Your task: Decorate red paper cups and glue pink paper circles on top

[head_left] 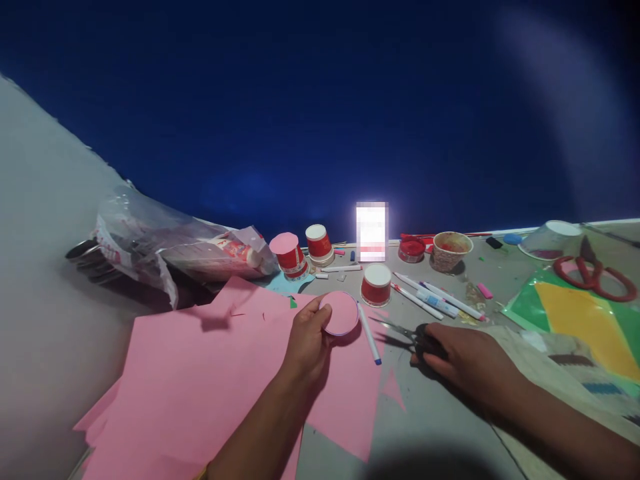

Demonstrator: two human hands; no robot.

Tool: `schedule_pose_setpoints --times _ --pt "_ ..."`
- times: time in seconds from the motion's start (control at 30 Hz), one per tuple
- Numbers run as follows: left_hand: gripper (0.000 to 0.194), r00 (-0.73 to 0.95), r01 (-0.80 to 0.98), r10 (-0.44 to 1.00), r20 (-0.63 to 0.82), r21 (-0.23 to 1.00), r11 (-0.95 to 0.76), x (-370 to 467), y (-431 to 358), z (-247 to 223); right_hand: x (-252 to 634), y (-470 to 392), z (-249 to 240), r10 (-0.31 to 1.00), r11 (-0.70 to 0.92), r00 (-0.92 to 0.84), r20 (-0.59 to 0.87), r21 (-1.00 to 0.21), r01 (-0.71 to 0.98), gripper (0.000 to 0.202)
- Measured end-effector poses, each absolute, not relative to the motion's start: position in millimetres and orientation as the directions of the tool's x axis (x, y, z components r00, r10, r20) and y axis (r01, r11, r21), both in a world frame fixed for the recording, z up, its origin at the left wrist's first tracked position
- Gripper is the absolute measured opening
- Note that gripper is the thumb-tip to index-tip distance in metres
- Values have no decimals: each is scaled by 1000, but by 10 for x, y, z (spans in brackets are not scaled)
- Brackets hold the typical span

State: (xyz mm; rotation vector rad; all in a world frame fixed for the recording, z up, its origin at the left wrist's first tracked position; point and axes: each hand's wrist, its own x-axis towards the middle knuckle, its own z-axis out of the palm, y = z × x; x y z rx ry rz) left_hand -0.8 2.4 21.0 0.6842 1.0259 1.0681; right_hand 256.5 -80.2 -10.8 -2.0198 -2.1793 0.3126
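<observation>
Between thumb and fingers, my left hand (pixel 306 335) pinches a pink paper circle (pixel 342 313) with a thin dark outline along its rim. Around the handles of a pair of scissors (pixel 400 331) my right hand (pixel 453 350) is closed, the blades partly spread and pointing left toward the circle without touching it. Large pink paper sheets (pixel 200 387) lie under my left hand and forearm. A white marker with a blue end (pixel 370 337) rests between the two hands. A small pink scrap (pixel 393 390) lies below the scissors.
Red paper cups (pixel 376 285) stand upside down behind my hands; another cup (pixel 290 257) carries a pink disc on top. Several markers (pixel 425 297) lie right of centre. Red-handled scissors (pixel 595 277) rest on green and yellow sheets (pixel 590 320). A plastic bag (pixel 165 233) sits at left.
</observation>
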Motion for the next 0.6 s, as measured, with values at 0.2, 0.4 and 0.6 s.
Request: schedule_pose_setpoints --times 0.2,0.4,0.6 --pt "16 94 -490 926 -366 792 363 -40 97 166 2624 -790 -106 998 12 -26 -57 -227 974 21" --pt "16 61 -492 922 -383 792 362 -22 121 165 2641 -822 -206 992 59 -18 121 -341 938 26" --pt "17 99 -504 945 -313 803 319 -7 93 174 2622 -795 -133 998 30 -18 52 -225 974 15"
